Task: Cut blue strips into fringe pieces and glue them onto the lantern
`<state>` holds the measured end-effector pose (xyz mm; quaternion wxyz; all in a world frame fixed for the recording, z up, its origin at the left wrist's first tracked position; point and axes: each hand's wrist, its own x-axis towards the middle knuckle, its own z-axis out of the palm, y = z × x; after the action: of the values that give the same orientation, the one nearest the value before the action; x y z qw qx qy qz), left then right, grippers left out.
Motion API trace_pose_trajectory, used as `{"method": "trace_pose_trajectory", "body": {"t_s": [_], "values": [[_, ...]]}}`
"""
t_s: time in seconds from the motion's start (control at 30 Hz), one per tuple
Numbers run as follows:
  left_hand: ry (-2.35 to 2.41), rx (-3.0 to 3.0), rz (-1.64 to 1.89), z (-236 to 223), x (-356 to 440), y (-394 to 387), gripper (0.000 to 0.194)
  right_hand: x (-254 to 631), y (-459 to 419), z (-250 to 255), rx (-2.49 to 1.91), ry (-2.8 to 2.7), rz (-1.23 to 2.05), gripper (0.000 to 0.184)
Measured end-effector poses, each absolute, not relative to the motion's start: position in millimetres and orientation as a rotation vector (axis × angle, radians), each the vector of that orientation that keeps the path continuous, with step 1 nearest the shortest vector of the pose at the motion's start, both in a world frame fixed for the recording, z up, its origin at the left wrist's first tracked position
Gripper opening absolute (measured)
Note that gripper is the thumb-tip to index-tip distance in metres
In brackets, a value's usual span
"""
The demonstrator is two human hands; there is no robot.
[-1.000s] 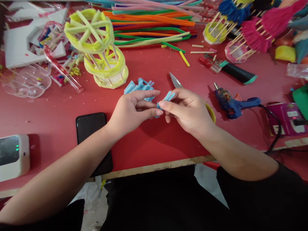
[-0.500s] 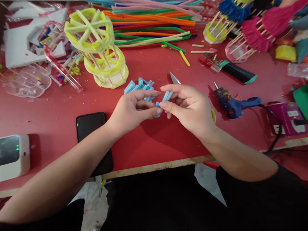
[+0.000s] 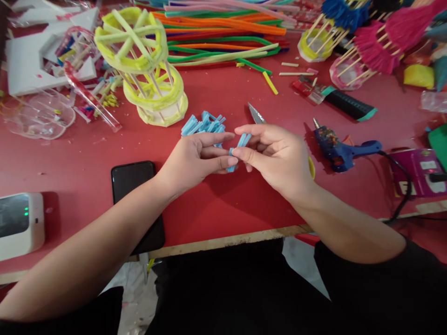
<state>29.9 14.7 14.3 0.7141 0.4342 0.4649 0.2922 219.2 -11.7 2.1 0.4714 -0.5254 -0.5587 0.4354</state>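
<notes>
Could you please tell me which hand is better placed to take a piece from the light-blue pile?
Probably the left hand: it is close beside the light-blue pile, whereas the right hand, pinching blue strips, is farther off.

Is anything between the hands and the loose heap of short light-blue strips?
Nothing visible blocks the left hand from the heap; its fingers cover the heap's near edge in view. From the right hand, left-hand fingers lie partly across the way.
</notes>
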Motion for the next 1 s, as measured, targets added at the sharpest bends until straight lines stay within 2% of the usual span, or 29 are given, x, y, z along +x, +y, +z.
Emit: {"method": "trace_pose_trajectory", "body": {"t_s": [0.13,0.3,0.53,0.73,1.0], "values": [[1.039,1.008,0.649,12.9,29.4,14.7,0.066,220.7,-12.8,-0.1,-1.333,-1.445,1.025,0.031],[1.064,1.026,0.664,13.4,30.7,14.5,0.053,223.8,-13.4,-1.0,-1.340,-1.576,0.951,0.025],[1.039,0.874,0.749,12.9,30.1,15.9,0.055,230.1,-16.7,-1.9,-1.247,-1.872,0.720,0.053],[1.006,0.839,0.764,8.6,28.3,15.6,0.061,228.2,-17.2,0.9,-1.198,-2.085,0.524,0.029],[0.984,0.870,0.784,5.7,30.2,13.0,0.064,227.8,-19.2,1.9,-1.228,-2.047,0.504,0.026]]}}
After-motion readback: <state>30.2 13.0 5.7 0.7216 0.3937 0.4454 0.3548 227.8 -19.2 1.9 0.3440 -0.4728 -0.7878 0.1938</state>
